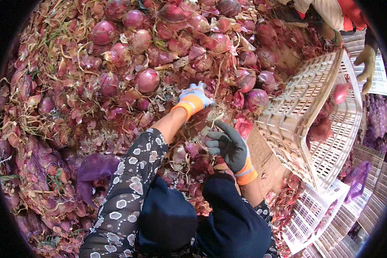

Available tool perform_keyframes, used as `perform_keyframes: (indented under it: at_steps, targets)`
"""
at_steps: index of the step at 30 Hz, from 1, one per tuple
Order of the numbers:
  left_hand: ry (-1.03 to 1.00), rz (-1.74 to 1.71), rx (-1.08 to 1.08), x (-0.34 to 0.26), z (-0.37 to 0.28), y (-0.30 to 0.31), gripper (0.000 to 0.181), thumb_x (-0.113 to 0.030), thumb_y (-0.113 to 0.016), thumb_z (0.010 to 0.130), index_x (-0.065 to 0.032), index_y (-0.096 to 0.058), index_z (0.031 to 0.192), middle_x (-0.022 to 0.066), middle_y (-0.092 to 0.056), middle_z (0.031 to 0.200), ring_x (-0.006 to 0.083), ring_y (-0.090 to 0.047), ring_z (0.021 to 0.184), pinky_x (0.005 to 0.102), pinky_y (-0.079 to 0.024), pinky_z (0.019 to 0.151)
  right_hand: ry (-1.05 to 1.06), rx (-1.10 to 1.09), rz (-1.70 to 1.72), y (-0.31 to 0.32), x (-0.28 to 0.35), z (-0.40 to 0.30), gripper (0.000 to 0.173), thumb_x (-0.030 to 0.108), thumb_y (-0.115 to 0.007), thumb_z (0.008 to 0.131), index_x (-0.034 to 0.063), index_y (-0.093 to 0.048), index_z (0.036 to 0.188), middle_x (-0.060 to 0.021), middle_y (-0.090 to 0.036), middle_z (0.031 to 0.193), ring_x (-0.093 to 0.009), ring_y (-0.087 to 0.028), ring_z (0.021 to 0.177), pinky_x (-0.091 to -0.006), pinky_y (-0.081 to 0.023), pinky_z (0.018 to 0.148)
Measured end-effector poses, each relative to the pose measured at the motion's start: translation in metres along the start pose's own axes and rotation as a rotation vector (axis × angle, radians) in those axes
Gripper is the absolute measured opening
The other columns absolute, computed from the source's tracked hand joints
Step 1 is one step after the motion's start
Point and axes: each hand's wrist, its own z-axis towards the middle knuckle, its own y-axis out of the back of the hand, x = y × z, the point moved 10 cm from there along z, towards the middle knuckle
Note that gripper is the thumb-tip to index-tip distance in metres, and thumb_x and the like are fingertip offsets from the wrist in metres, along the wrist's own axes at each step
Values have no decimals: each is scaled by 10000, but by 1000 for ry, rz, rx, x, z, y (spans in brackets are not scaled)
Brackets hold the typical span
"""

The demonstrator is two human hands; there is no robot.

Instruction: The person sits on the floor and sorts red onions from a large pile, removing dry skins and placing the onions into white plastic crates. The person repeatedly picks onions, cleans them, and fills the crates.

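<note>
A large heap of red onions (pixel 147 80) with dry skins and stalks spreads before me. My left hand (pixel 195 98), in a grey and orange work glove, reaches down into the loose skins of the heap; its fingertips are partly hidden, and whether it grips anything does not show. Nearer my body, my right hand (pixel 229 145) in a matching glove is held palm up with fingers spread and curled, holding nothing. Just above it lies loose dry skin. To its right stands a tilted white plastic crate (pixel 283 113) with several red onions (pixel 321 129) inside.
Another person's gloved hand (pixel 366 67) is beside the crate at the upper right. More white crates (pixel 309 211) stand at the lower right, with a purple mesh bag (pixel 358 182) among them. Filled mesh sacks (pixel 38 164) and purple netting (pixel 95 171) lie at the left.
</note>
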Motion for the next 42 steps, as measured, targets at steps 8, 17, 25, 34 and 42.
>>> perform_keyframes:
  at_steps: [8, 17, 25, 34, 42]
  targets:
    - [-268, -1298, 213, 24, -36, -23, 524, -192, -686, 787, -9, -501, 1242, 58, -603, 1044, 136, -580, 936, 259, -474, 837, 128, -207, -312, 38, 3, 18, 561, 326, -497, 935, 62, -303, 1390, -92, -520, 1207, -195, -585, 991, -326, -534, 769]
    - [-655, -1161, 218, -26, -170, 14, 662, -147, -753, 722, -21, -457, 1300, 82, -461, 1317, 209, -421, 1240, 341, -334, 1045, 110, 198, 309, -13, 12, 0, 490, 300, -463, 951, 33, -381, 1353, -97, -478, 1319, -215, -499, 1176, -361, -410, 1006]
    - [-568, -71, -4, 30, -155, -1, 227, -123, -615, 796, -96, -618, 1021, 71, -620, 1048, 168, -594, 878, 307, -506, 736, 334, 245, 142, -40, 37, -32, 536, 322, -449, 949, 20, -340, 1378, -116, -478, 1319, -219, -484, 1193, -358, -387, 1022]
    - [-206, -2003, 644, 1, -171, -16, 493, -390, -475, 932, -80, -432, 1314, 118, -507, 1273, 245, -510, 1157, 506, -445, 951, 513, -69, -754, -76, 66, -15, 259, 143, -528, 916, 4, -616, 1116, -51, -657, 1004, -126, -585, 898, -274, -466, 825]
    - [-810, -1115, -200, 21, -181, 42, 410, -125, -641, 802, -2, -528, 1177, 140, -572, 1182, 230, -565, 1082, 366, -437, 960, 50, -182, -649, 47, -21, 28, 312, 274, -575, 878, 94, -592, 1132, -89, -628, 1013, -159, -609, 847, -345, -511, 695]
